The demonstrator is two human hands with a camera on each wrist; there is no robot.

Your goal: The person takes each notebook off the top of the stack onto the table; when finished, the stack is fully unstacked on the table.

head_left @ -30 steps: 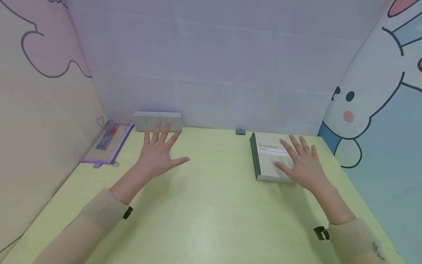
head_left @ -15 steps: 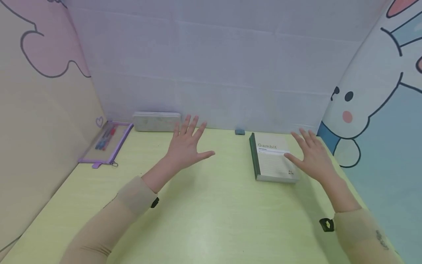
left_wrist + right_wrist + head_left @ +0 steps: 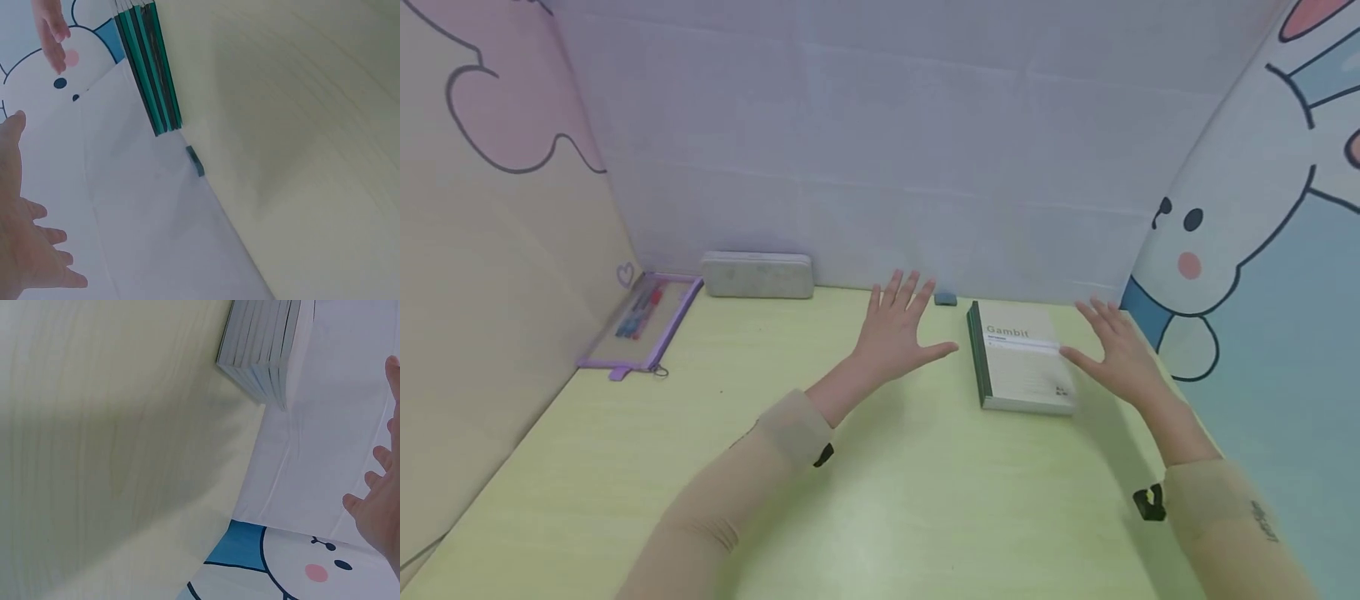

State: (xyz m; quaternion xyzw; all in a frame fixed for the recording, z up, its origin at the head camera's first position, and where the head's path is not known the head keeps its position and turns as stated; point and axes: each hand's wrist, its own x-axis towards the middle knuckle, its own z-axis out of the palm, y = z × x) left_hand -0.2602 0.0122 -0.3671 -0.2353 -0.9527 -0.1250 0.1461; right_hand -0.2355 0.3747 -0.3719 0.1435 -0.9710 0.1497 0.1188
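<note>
A stack of notebooks [image 3: 1026, 367] with a "Gambit" cover lies at the right of the table; its green spines [image 3: 147, 69] show in the left wrist view and its page edges [image 3: 259, 350] in the right wrist view. My left hand [image 3: 891, 337] hovers over the table to the left of the stack, fingers spread, holding nothing. Just off the right side of the stack is my right hand [image 3: 1116, 358], raised with fingers spread and nothing in it. A small dark blue eraser-like block [image 3: 945, 299] sits at the back, close to my left fingertips.
At the back left stands a grey pencil tin [image 3: 757, 275]. A clear zip pouch [image 3: 677, 321] with purple trim and several pens inside lies against the left wall. Cloth walls rise at the back and both sides of the pale yellow-green table [image 3: 925, 517].
My left hand has swept right, from in front of the pencil tin to near the notebooks. My right hand has shifted slightly right, from over the stack to its right side.
</note>
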